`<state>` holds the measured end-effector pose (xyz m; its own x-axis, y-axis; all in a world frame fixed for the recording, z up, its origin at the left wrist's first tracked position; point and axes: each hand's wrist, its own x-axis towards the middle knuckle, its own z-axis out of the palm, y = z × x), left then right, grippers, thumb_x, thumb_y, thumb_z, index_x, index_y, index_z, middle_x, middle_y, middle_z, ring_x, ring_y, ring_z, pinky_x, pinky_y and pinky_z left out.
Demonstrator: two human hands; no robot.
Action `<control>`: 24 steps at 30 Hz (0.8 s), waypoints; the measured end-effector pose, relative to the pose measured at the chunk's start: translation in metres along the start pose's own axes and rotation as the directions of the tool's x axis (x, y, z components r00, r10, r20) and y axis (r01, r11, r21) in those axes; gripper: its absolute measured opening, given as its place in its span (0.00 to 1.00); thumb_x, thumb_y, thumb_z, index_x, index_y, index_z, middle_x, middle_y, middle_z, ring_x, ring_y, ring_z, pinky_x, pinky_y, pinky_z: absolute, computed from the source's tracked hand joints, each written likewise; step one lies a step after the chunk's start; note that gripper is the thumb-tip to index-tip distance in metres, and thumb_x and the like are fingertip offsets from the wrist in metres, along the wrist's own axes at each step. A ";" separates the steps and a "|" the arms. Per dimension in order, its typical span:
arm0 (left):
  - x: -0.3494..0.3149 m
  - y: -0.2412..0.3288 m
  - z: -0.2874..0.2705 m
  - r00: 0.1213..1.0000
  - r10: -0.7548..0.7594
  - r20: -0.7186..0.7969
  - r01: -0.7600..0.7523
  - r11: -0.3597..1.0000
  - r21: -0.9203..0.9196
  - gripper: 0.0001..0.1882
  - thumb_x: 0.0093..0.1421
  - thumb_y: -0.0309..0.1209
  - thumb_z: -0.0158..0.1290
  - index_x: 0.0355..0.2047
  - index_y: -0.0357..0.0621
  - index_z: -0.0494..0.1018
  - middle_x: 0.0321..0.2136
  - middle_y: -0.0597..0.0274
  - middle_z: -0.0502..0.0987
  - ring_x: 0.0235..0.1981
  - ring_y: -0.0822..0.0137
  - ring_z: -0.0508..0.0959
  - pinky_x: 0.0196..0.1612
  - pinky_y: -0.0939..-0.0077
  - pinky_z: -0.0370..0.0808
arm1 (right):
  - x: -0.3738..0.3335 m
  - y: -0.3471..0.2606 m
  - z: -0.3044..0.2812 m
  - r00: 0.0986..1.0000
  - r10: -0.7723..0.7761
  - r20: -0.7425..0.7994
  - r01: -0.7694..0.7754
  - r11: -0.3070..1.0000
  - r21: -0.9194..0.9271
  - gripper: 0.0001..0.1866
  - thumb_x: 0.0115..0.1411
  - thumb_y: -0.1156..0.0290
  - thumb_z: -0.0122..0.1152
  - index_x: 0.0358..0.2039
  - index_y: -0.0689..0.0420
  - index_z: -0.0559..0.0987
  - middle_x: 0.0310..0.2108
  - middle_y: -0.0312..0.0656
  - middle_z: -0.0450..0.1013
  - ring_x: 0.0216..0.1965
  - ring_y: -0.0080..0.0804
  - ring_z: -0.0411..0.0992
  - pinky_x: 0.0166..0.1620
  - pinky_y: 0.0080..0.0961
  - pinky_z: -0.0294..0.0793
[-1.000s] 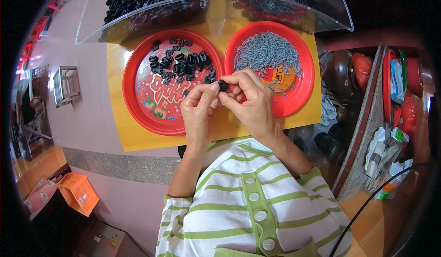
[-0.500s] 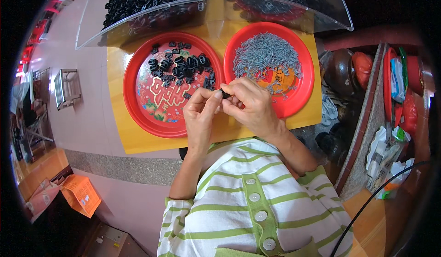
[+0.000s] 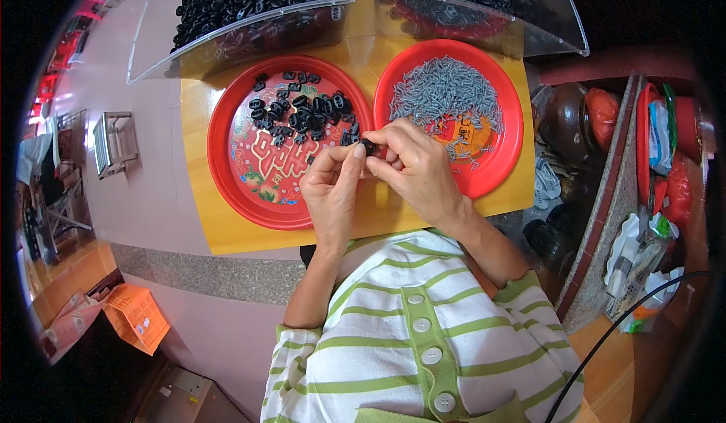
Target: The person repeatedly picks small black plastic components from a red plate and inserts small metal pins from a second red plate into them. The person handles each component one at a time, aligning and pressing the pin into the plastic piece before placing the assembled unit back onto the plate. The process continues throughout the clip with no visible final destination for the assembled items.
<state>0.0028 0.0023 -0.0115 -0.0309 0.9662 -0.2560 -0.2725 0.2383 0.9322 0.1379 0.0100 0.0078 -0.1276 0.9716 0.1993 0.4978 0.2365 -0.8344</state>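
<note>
Between the fingertips of both hands is a small black plastic part (image 3: 367, 146). My left hand (image 3: 335, 183) pinches it from the left with thumb and forefinger. On its other side my right hand (image 3: 414, 164) has its fingers closed around it; whether a screw is there too is hidden. Left of my hands, a red patterned tray (image 3: 219, 173) carries many loose black plastic parts (image 3: 306, 113). To the right, a red dish (image 3: 512, 139) is filled with grey screws (image 3: 439, 94), spread thinner toward its near side.
Two clear plastic bins (image 3: 249, 29) of black parts stand along the far side of the yellow board (image 3: 265, 240). A metal stool (image 3: 113, 143) and an orange crate (image 3: 136, 318) are off to the left. Jars and bags crowd the right, with a black cable (image 3: 605, 336) nearby.
The whole view has shifted slightly. Both hands stay together on the black part, which has turned a little, and my right fingers have changed position around it.
</note>
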 end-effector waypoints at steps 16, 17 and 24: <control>0.004 0.005 -0.011 0.967 0.001 0.255 0.027 0.994 -0.106 0.09 0.56 0.19 0.54 0.39 0.31 0.74 0.33 0.60 0.77 0.33 0.74 0.77 0.37 0.83 0.76 | -0.001 0.005 -0.019 0.980 -0.131 0.149 0.133 0.991 -0.004 0.12 0.50 0.73 0.63 0.30 0.64 0.70 0.27 0.46 0.67 0.30 0.44 0.69 0.31 0.34 0.68; 0.004 0.003 -0.012 0.967 -0.002 0.257 0.026 0.996 -0.090 0.09 0.56 0.19 0.54 0.38 0.31 0.75 0.33 0.60 0.77 0.33 0.75 0.77 0.37 0.84 0.76 | -0.002 0.005 -0.020 0.980 -0.126 0.153 0.128 0.992 -0.008 0.11 0.50 0.73 0.62 0.30 0.64 0.70 0.27 0.46 0.67 0.30 0.43 0.69 0.31 0.34 0.68; 0.004 0.000 -0.013 0.961 -0.036 0.275 0.043 0.999 -0.020 0.07 0.55 0.20 0.55 0.36 0.31 0.75 0.32 0.61 0.77 0.33 0.76 0.76 0.37 0.86 0.74 | -0.008 0.007 -0.014 0.991 -0.057 0.124 0.051 0.997 0.052 0.09 0.50 0.74 0.62 0.29 0.63 0.72 0.25 0.45 0.67 0.27 0.41 0.69 0.29 0.34 0.68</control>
<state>-0.0102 0.0053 -0.0160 0.2446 0.9469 -0.2088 -0.2929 0.2775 0.9150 0.1549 0.0041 0.0076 -0.2613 0.9481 0.1814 0.4457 0.2852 -0.8486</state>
